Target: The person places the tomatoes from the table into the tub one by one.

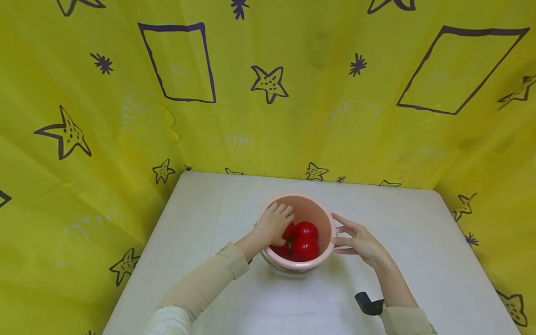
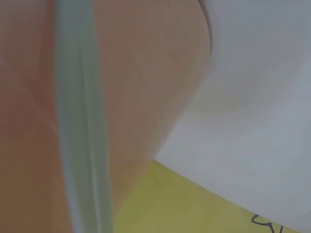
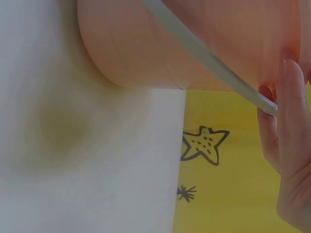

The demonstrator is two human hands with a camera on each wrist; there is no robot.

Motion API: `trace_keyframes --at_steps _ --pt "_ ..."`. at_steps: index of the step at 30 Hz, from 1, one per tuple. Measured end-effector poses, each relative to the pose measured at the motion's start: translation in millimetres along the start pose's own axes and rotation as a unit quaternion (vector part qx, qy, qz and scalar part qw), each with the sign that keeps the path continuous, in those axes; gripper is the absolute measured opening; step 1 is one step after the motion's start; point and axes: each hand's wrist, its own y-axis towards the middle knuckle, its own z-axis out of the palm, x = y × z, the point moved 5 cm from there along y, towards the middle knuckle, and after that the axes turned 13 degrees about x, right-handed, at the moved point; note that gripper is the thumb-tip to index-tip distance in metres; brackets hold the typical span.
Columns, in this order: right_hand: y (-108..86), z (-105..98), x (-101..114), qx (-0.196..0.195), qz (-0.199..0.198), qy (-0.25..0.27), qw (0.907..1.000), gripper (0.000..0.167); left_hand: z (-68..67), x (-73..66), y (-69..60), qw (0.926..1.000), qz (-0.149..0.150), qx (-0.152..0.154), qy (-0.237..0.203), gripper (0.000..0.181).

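Observation:
A pink bucket (image 1: 328, 217) stands on the table with several shiny red balls inside. My left hand (image 1: 274, 225) reaches over its left rim, and its fingers and thumb curl round a red ball (image 1: 289, 231) at the left. Beside that ball lie another red ball (image 1: 307, 230) and a nearer one (image 1: 304, 247); part of one more shows under the hand. My right hand (image 1: 360, 239) touches the bucket's right rim and side with fairly straight fingers. The pale bucket handle (image 3: 209, 63) hangs down, crossing close before the left wrist view too.
A white-covered table (image 1: 217, 209) bears the bucket. Yellow curtains (image 1: 234, 121) with dark starfish drawings enclose its back and sides. A black strap end (image 1: 368, 304) sticks out at my right wrist.

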Motion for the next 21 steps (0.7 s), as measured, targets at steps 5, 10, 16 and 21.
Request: trace_keyframes --at_steps 5,10,16,21 --pt "1.4 -1 -2 -0.004 0.002 0.000 1.0000 0.074 -3.0 2.8 -0.3 0.9985 0.010 -0.024 -0.049 0.073" --pt "2.1 -1 -1 -0.006 0.001 -0.010 0.9999 0.074 -8.5 14.8 -9.2 0.9844 0.005 -0.103 -0.143 0.065" --pt "0.4 4 4 -0.015 0.009 -0.053 0.9984 0.071 -6.9 43.9 -34.8 0.9383 -0.057 -0.226 -0.256 0.051" --pt "-11.9 1 23 -0.102 -0.006 -0.263 0.9594 0.069 1.3 77.1 -63.6 0.9012 -0.144 -0.267 -0.309 0.048"
